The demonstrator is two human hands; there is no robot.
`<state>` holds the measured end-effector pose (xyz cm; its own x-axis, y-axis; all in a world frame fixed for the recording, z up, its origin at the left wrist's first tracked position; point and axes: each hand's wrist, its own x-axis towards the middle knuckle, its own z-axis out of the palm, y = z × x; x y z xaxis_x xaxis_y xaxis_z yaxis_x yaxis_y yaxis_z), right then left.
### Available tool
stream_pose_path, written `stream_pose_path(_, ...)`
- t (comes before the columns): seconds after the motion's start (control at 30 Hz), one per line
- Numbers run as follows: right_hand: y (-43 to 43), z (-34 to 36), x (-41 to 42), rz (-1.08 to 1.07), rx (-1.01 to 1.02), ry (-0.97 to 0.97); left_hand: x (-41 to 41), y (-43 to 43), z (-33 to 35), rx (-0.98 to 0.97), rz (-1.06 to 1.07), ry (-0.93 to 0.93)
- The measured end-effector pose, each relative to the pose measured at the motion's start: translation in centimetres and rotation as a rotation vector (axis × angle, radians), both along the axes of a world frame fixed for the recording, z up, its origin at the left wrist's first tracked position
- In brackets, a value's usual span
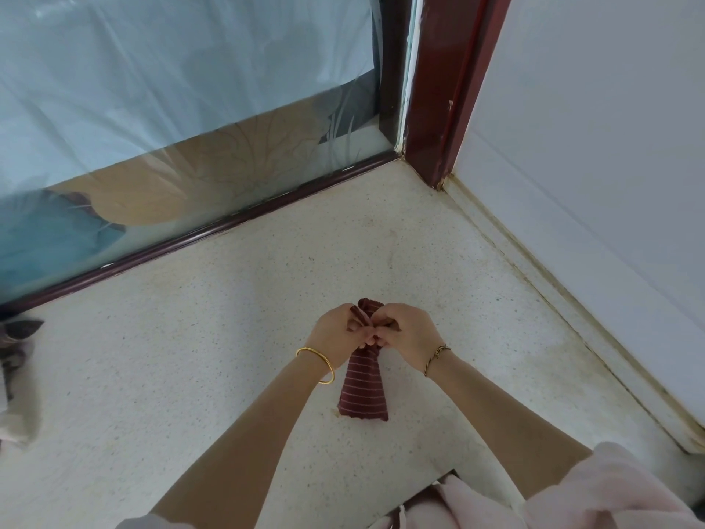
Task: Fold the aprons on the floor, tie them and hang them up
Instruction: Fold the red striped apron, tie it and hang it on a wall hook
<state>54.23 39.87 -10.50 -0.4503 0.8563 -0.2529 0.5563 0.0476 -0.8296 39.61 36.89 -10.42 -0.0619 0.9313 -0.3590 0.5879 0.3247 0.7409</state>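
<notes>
A dark red apron [362, 391] with thin pale stripes lies folded into a narrow bundle on the speckled floor [229, 318]. Its near end fans out flat, and its far end is bunched up between my hands. My left hand [335, 330] grips the bunched cloth from the left, fingers curled round it. From the right, my right hand [408, 332] pinches the same bunch, fingertips meeting the left hand's. The apron's strings are hidden under my fingers.
More crumpled cloth [15, 376] lies at the far left edge of the floor. A glass sliding door with a dark red frame [213, 231] runs along the back, a red door post [442, 108] stands in the corner, and a white wall [591, 166] closes the right side.
</notes>
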Motion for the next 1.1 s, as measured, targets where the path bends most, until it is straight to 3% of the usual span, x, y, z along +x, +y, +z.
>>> stream_pose_path(0.1, 0.1, 0.0, -0.1, 0.098, 0.141, -0.171, -0.2, -0.1, 0.2, -0.016, 0.072, -0.144)
stream_pose_path(0.17, -0.1, -0.2, -0.2, 0.049, 0.186, -0.196, -0.3, -0.1, 0.4, -0.029, 0.101, -0.214)
stream_pose_path(0.27, -0.9, -0.5, -0.2, -0.080, 0.140, -0.132, -0.6, 0.1, 0.4, -0.047, 0.100, -0.178)
stream_pose_path(0.5, -2.4, -0.6, -0.8, -0.272, -0.221, 0.159, -0.9, -0.1, -0.6, -0.065, 0.139, -0.196)
stream_pose_path(0.67, -1.7, -0.7, -0.6, -0.299, -0.201, 0.171, -0.8, -0.3, -0.4, -0.084, 0.079, -0.302)
stream_pose_path(0.77, -1.3, -0.6, -0.4, -0.426, -0.192, 0.207, -1.0, -0.4, -0.5, -0.100, 0.119, -0.338)
stream_pose_path(0.87, -1.4, -1.3, 0.4, -0.530, -0.127, 0.112, -1.5, -0.6, -0.9, -0.117, 0.178, -0.432)
stream_pose_path(1.1, -2.1, -2.1, -0.1, -0.151, -0.114, -0.111, -1.5, -0.9, -0.9, -0.095, 0.252, -0.504)
